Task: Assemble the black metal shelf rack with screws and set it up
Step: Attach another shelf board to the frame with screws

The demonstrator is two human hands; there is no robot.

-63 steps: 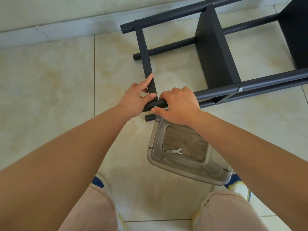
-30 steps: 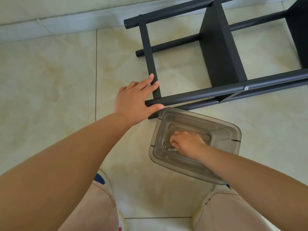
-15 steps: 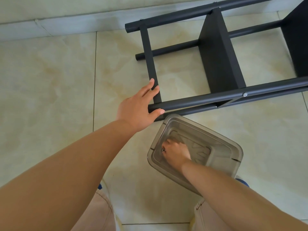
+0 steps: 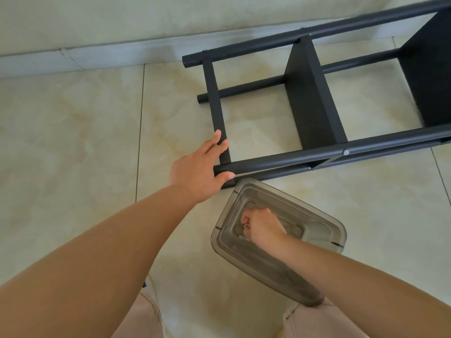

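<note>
The black metal shelf rack point(image 4: 317, 157) lies on its side on the tiled floor, with a shelf panel point(image 4: 314, 98) upright between its tubes. My left hand point(image 4: 197, 169) holds the near left corner: fingers lie flat on the short crossbar and the thumb hooks under the tube's end. A silver screw head point(image 4: 345, 152) shows on the near tube. My right hand point(image 4: 262, 226) is down inside the clear plastic bin point(image 4: 244, 259), closed in a fist on a small metal part point(image 4: 247, 225), which shows only as a glint between the fingers.
The bin stands on the floor just below the rack's near tube, between my knees point(image 4: 144, 320). A skirting board and wall point(image 4: 97, 57) run behind the rack. Bare floor tiles stretch to the left.
My right hand left the rack's corner, went down into the bin and closed on a small metal part. My left hand stayed on the corner, and the view shifted slightly.
</note>
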